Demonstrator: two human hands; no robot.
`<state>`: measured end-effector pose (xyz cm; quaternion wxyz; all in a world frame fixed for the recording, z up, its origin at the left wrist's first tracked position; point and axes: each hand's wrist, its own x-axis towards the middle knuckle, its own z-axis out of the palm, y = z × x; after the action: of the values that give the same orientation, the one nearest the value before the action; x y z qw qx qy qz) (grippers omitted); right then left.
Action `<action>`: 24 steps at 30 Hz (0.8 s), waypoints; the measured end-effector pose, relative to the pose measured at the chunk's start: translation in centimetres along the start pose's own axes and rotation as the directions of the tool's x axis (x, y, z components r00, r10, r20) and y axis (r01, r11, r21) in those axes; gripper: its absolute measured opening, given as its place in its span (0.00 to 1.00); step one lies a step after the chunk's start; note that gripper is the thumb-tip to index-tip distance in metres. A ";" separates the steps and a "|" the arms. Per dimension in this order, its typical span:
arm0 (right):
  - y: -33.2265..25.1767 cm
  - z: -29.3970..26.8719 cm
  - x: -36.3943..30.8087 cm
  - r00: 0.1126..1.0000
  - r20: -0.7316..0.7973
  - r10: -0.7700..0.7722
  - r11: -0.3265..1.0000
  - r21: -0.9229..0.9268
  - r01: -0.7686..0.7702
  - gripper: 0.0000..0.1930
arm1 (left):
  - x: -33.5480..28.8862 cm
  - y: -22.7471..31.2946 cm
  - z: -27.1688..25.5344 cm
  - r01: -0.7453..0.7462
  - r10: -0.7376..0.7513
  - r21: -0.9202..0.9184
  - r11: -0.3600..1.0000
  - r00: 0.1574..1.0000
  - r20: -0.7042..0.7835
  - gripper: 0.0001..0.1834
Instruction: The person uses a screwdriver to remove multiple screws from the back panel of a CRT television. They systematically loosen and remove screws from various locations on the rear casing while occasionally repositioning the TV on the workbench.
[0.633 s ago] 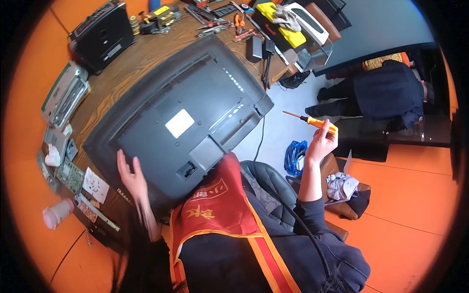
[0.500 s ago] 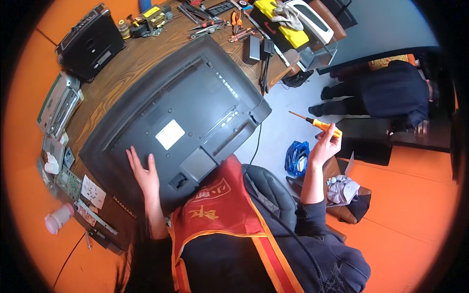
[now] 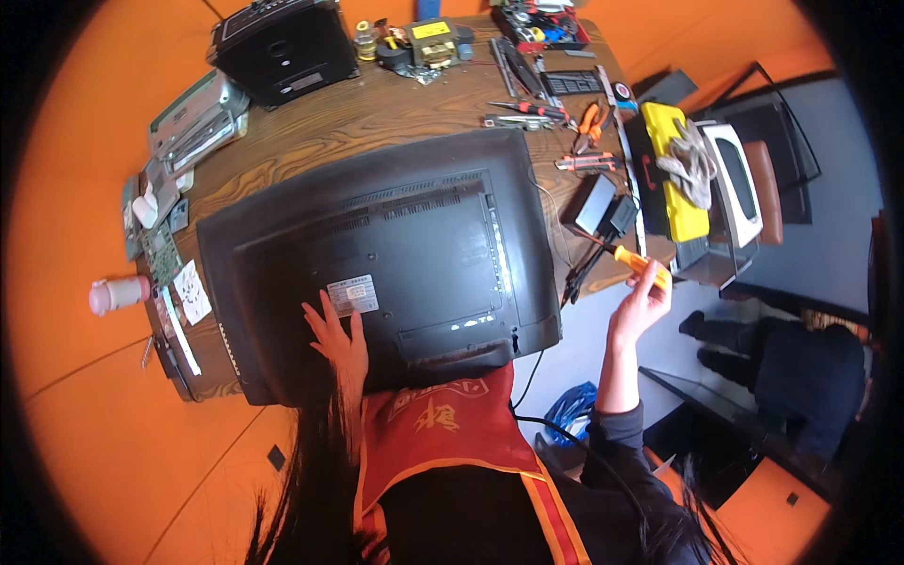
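Note:
A large black flat-screen television [image 3: 395, 254] lies face down on the wooden table [image 3: 377, 113], its back panel up. My left hand [image 3: 337, 336] rests flat on the back panel, fingers spread, just below a white label [image 3: 353, 295]. My right hand [image 3: 640, 306] is raised off the table's right edge and grips a screwdriver [image 3: 633, 263] with an orange and yellow handle, its shaft pointing left toward the television's right side. A black cable [image 3: 532, 372] hangs from the television's near edge.
Pliers and other hand tools [image 3: 565, 122], a black power adapter [image 3: 595, 204], a yellow toolbox [image 3: 673, 169] with grey gloves, a black device [image 3: 282, 42], silver drives [image 3: 193, 118] and circuit boards [image 3: 160, 250] ring the television. Another person [image 3: 791, 367] in dark clothes sits at right.
The view has swung, so the television now sits more squarely in frame. My left hand stays flat on its back. My right hand keeps the screwdriver raised, now nearer the television's right edge.

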<state>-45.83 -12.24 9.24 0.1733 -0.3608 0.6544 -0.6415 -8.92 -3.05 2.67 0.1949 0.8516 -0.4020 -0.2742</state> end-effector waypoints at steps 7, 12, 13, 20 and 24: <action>-0.3 12.0 1.4 0.949 0.302 -0.087 0.987 0.155 0.041 0.07 | -0.4 -3.2 -1.7 0.166 -0.152 0.095 0.982 0.979 -0.137 0.37; -4.3 21.5 -3.1 0.768 0.598 -0.229 0.965 0.245 0.097 0.11 | 0.3 -5.7 -4.4 0.253 -0.236 0.116 0.961 0.961 -0.144 0.42; -5.3 23.3 -4.4 0.722 0.648 -0.240 0.958 0.277 0.070 0.12 | 0.5 -6.4 -4.9 0.253 -0.237 0.121 0.960 0.962 -0.134 0.45; -12.3 33.3 -15.1 0.472 0.825 -0.310 0.951 0.279 0.137 0.11 | 4.0 -12.4 -9.3 0.110 -0.108 0.136 0.985 0.994 -0.023 0.59; -13.6 40.1 -21.9 0.383 0.865 -0.323 0.938 0.238 0.253 0.08 | 5.6 -15.1 -11.1 -0.062 0.053 0.121 0.991 0.996 0.072 0.58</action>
<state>0.13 -24.53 12.50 0.3901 -0.7458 0.3685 -0.3947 9.65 2.81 1.21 0.1359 0.8401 -0.4490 -0.2724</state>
